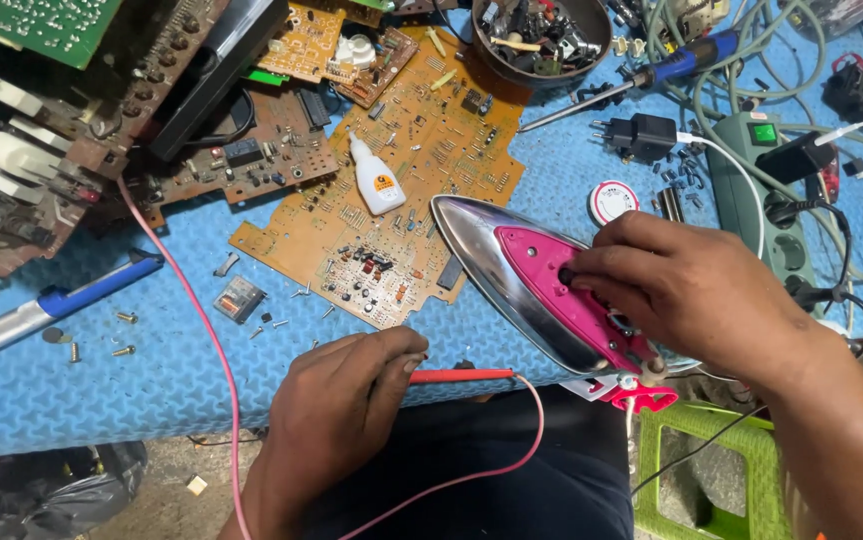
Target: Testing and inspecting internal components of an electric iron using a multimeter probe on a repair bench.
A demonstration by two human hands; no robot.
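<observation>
A person's two hands work over a blue foam mat (101, 380) crowded with electronics. The left hand (336, 420) pinches a red test probe (461, 376) at the mat's near edge — its pink wire (216, 350) loops away across the mat. The right hand (686, 290) rests closed over a pink clothes iron (521, 275) lying with its shiny metal soleplate tilted — fingertips pressing into the pink body. Beside the iron lie an orange circuit board (411, 190) and a small white glue bottle (376, 180).
</observation>
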